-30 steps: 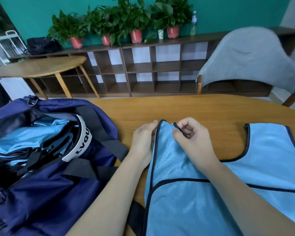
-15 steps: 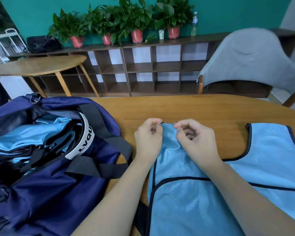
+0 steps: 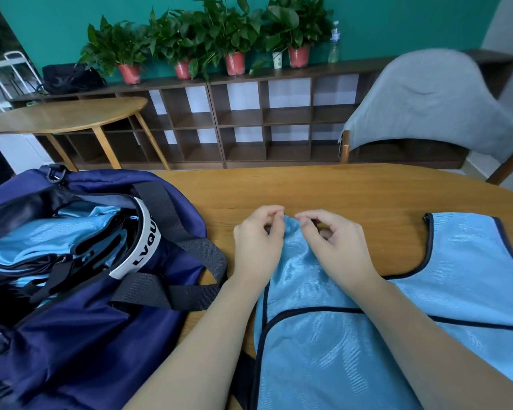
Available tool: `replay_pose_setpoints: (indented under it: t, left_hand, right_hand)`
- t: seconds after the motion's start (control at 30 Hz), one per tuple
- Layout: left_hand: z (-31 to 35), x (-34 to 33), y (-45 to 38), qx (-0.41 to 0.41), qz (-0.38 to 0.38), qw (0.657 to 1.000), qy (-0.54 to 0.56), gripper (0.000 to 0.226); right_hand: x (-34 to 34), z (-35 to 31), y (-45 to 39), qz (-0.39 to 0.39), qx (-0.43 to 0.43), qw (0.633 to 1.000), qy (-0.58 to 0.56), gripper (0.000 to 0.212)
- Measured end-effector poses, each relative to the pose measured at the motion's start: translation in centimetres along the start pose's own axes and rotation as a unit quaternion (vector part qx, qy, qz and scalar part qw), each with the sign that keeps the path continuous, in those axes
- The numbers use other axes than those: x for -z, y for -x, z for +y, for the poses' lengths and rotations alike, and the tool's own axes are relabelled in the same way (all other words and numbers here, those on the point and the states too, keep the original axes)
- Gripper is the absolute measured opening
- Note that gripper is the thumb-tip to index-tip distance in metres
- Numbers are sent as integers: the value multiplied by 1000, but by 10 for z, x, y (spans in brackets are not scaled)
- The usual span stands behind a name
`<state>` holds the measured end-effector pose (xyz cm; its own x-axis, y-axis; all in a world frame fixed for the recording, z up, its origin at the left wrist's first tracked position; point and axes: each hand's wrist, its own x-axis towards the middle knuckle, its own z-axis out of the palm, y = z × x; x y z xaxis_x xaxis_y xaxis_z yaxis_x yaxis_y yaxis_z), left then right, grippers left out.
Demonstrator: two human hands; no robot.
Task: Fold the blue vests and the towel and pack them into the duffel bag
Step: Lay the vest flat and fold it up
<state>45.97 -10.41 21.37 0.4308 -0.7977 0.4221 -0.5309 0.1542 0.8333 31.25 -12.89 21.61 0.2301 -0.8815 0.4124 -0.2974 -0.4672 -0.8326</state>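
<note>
A light blue mesh vest (image 3: pixel 353 344) with dark trim lies flat on the wooden table (image 3: pixel 323 190), spreading toward the right edge. My left hand (image 3: pixel 258 244) and my right hand (image 3: pixel 335 247) sit side by side at the vest's left shoulder strap, each pinching the strap's top end between thumb and fingers. An open navy duffel bag (image 3: pixel 80 329) stands at the left, with folded blue vests (image 3: pixel 42 241) inside it. A grey towel (image 3: pixel 427 99) hangs over a chair back at the far right.
The bag's black straps (image 3: pixel 172 291) trail onto the table close to my left wrist. Behind the table stand a low wooden shelf unit (image 3: pixel 249 125) with potted plants, a small round table (image 3: pixel 65 116) at the left and the wooden chair (image 3: pixel 510 164).
My left hand has come in from the strap's left edge to its top end, and both hands now pinch the strap tip close together. The view shifted slightly.
</note>
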Motion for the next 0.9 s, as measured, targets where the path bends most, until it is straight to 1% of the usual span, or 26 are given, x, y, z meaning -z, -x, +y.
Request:
replay_pose_setpoints:
  t: [0.1, 0.2, 0.3, 0.37, 0.4, 0.47, 0.5, 0.57, 0.6, 0.63, 0.7, 0.77, 0.83, 0.9]
  left_hand:
    - [-1, -1, 0, -1, 11, 1000, 22, 18]
    - [-1, -2, 1, 6, 6, 1000, 21, 21]
    - [1, -1, 1, 15, 7, 1000, 15, 22]
    - [2, -1, -1, 41, 0, 998, 48, 22]
    - [3, -1, -3, 65, -1, 994, 87, 21]
    - [6, 2, -7, 135, -11, 973, 186, 18]
    - [8, 5, -8, 172, -25, 954, 243, 16]
    - [11, 11, -11, 227, -56, 906, 354, 18]
    - [12, 13, -13, 243, -66, 886, 389, 20]
    - [12, 14, -13, 252, -68, 875, 407, 19]
    - [10, 12, -15, 268, -50, 873, 404, 12]
    - [6, 9, -17, 280, -22, 883, 376, 9]
    - [5, 8, -17, 282, -24, 891, 356, 18]
    - [6, 10, -16, 286, -56, 888, 357, 26]
  right_hand:
    - [1, -1, -2, 45, -8, 999, 2, 15]
    - [1, -1, -3, 64, -9, 998, -5, 15]
    - [2, -6, -2, 90, -16, 995, -38, 16]
    - [3, -9, -2, 98, -26, 993, -62, 16]
    - [3, -9, -2, 92, -35, 992, -73, 16]
    - [4, -7, -2, 76, -53, 991, -92, 15]
    - [4, -6, -2, 71, -59, 991, -100, 14]
    - [5, -6, -2, 67, -66, 989, -116, 13]
    - [5, -6, -3, 66, -66, 988, -121, 11]
    - [6, -7, -3, 65, -64, 988, -124, 11]
    - [5, -8, -3, 68, -61, 988, -126, 14]
    - [5, -8, -3, 73, -59, 988, -119, 12]
    - [5, -9, -2, 81, -54, 987, -124, 10]
    - [5, -10, -1, 83, -50, 986, -137, 9]
